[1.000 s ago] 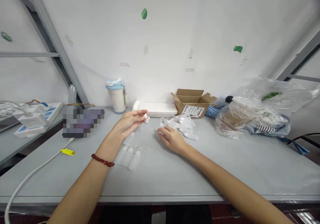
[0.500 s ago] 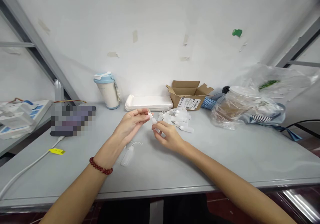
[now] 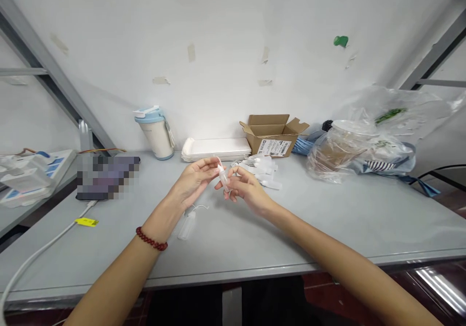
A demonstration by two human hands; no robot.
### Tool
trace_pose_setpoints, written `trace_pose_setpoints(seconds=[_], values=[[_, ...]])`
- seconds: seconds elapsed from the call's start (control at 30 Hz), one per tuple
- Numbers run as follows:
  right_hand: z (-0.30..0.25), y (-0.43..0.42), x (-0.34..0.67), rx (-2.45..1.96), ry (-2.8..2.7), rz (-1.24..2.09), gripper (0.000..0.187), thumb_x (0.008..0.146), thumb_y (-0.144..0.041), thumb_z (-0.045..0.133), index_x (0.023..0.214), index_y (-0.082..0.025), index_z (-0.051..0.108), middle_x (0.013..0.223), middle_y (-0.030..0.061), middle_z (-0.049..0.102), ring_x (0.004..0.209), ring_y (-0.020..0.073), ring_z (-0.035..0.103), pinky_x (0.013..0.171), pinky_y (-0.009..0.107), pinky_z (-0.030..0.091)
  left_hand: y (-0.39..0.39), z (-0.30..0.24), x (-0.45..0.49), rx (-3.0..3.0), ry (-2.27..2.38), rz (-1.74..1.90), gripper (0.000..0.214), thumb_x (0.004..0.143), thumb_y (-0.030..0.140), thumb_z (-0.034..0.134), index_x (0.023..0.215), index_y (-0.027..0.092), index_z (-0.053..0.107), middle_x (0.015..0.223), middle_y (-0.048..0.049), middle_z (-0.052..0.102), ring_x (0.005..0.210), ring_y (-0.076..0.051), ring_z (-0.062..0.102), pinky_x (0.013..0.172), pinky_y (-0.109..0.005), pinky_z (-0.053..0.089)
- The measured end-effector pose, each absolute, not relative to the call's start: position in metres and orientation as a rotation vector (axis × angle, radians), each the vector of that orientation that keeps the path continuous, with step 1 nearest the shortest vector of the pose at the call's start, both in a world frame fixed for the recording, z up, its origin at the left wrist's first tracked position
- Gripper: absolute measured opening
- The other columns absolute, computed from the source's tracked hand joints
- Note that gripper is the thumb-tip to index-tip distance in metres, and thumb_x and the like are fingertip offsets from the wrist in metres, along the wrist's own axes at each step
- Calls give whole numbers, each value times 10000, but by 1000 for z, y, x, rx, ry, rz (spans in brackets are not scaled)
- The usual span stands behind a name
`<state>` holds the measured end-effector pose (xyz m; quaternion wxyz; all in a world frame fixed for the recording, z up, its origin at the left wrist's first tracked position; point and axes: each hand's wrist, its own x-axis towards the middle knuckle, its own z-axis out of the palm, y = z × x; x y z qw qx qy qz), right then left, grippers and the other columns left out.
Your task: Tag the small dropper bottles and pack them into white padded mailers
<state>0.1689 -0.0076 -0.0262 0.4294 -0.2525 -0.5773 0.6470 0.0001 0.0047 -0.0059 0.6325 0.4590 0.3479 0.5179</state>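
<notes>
Above the middle of the table, a small translucent plastic bottle (image 3: 224, 181) is held between both hands, tilted. My left hand (image 3: 194, 180) pinches the white string-like piece (image 3: 220, 165) at its top end. The fingers of my right hand (image 3: 245, 190) are closed around the bottle's body and cover part of it. Below my left wrist lies a similar small bottle (image 3: 187, 226) with a thin white string; a second one beside it is mostly hidden. Behind my right hand is a pile of several such bottles (image 3: 262, 165), partly covered by the fingers.
Along the wall stand a cream tumbler (image 3: 157, 136) with a blue lid, a stack of white flat packs (image 3: 218, 147) and an open cardboard box (image 3: 274, 144). At right is a plastic-bagged container (image 3: 335, 149). A phone-like device (image 3: 109, 178) with a white cable (image 3: 47, 241) lies at left.
My right hand has shifted its grip, its fingers now further around the bottle, and more of the bottle and white string shows. My left hand keeps its pinch. The view has shifted slightly.
</notes>
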Motion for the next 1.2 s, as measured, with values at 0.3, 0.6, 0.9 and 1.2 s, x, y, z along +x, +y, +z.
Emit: trace_pose_setpoints(seconds=[0.3, 0.6, 0.9, 1.2], values=[[-25, -3, 172, -479, -1196, 1986, 237, 765, -260, 673, 841, -197, 458, 929, 63, 672, 647, 103, 564, 529, 216, 338, 3, -1, 1, 1032, 720, 1169, 197, 686, 129, 722, 879, 134, 677, 948, -60, 665, 946, -175, 598, 862, -292, 445], [-25, -3, 173, -464, -1173, 2018, 273, 761, -256, 691, 867, -213, 443, 911, 69, 688, 622, 101, 545, 557, 225, 340, 5, -1, -4, 1085, 773, 1135, 192, 671, 164, 745, 853, 136, 690, 892, -44, 668, 888, -158, 591, 853, -287, 433], [-24, 0, 177, -453, -1193, 1991, 312, 755, -287, 690, 857, -228, 401, 896, 76, 693, 572, 91, 477, 515, 219, 285, 5, -4, 0, 1200, 788, 1105, 159, 713, 280, 731, 806, 152, 708, 811, -37, 649, 788, -154, 582, 779, -290, 448], [-27, 1, 175, -686, -1277, 1708, 441, 626, -284, 776, 933, -227, 465, 773, -18, 646, 552, 83, 497, 510, 236, 379, 3, -3, 3, 1203, 876, 1269, 173, 625, 273, 787, 724, 151, 714, 834, -30, 655, 754, -134, 563, 805, -312, 429]])
